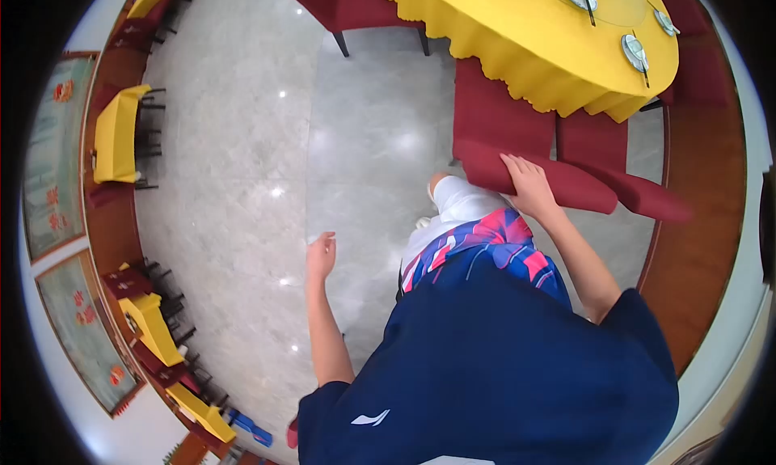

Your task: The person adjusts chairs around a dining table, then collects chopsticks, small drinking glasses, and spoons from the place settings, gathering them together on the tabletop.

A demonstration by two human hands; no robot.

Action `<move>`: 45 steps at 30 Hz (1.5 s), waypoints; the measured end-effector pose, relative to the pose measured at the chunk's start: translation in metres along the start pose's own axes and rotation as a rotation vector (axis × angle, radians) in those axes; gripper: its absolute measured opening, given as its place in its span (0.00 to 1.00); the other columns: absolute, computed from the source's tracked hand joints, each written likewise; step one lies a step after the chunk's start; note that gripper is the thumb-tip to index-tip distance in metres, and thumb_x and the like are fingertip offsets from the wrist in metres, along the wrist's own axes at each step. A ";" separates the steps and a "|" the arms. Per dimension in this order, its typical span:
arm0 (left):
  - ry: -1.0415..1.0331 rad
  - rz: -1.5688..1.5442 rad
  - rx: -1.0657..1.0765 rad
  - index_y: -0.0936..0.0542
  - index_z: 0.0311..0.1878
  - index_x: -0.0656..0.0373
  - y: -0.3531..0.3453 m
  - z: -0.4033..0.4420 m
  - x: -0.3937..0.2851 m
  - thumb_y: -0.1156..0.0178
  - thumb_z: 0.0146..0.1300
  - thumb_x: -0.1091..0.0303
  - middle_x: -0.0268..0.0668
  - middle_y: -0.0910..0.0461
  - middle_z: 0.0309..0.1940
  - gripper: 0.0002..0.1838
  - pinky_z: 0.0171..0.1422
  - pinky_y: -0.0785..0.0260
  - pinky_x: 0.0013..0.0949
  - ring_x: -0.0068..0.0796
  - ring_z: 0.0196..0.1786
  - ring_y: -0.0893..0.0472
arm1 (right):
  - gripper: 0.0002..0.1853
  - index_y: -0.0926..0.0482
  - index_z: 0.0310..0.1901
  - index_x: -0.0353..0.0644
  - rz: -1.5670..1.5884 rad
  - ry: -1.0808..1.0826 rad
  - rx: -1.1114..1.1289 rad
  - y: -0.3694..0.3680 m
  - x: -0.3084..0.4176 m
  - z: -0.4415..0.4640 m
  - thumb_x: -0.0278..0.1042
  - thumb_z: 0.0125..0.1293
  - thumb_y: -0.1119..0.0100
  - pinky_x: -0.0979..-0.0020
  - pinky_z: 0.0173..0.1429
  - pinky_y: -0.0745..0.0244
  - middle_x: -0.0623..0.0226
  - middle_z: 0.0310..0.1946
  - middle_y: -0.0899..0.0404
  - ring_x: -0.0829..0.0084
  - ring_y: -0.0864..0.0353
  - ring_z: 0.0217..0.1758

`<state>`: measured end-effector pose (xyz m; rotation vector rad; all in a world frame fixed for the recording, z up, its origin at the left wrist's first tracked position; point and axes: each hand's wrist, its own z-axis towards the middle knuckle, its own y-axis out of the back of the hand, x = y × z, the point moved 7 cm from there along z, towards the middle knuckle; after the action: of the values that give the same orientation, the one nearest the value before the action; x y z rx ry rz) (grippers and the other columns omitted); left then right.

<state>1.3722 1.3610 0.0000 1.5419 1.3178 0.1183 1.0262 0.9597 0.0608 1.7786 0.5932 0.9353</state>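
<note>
In the right centre of the frame, the right hand (530, 186) grasps the back of a dark red fabric-covered chair (508, 129), its fingers laid over the top edge. The left hand (321, 256) is free, raised near the middle of the frame with loosely curled fingers, above the grey, shiny floor (234, 141). The chair stands with its seat towards a rounded worktop draped in bright yellow cloth (525, 44), at upper right. A second dark red chair (594, 141) stands just beside it, to the right. Pale dishes with dark chopsticks (634, 52) sit along the worktop's edge.
</note>
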 end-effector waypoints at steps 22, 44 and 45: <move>-0.414 0.144 0.597 0.20 0.51 0.61 0.033 0.434 -0.254 0.46 0.67 0.65 0.51 0.15 0.38 0.14 0.50 0.24 0.39 0.45 0.45 0.15 | 0.53 0.39 0.72 0.63 0.143 -0.580 0.381 0.017 -0.008 0.054 0.26 0.40 0.28 0.54 0.78 0.50 0.57 0.72 0.40 0.55 0.43 0.76; -0.947 0.325 0.789 0.20 0.51 0.61 -0.132 0.636 -0.669 0.49 0.61 0.70 0.54 0.17 0.36 0.16 0.50 0.25 0.42 0.49 0.43 0.16 | 0.35 0.31 0.66 0.52 0.417 -0.887 0.902 -0.037 -0.142 0.081 0.45 0.56 0.33 0.55 0.70 0.39 0.49 0.65 0.33 0.58 0.36 0.70; -0.998 0.268 0.756 0.20 0.50 0.62 -0.153 0.636 -0.675 0.49 0.61 0.70 0.53 0.17 0.35 0.16 0.50 0.25 0.42 0.49 0.43 0.16 | 0.27 0.23 0.59 0.47 0.611 -0.964 0.829 -0.050 -0.192 0.088 0.48 0.60 0.38 0.58 0.63 0.27 0.46 0.55 0.21 0.60 0.22 0.61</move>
<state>1.4194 0.4233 -0.0431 1.9697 0.3306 -0.9639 0.9874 0.7873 -0.0653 2.9269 -0.2774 0.0457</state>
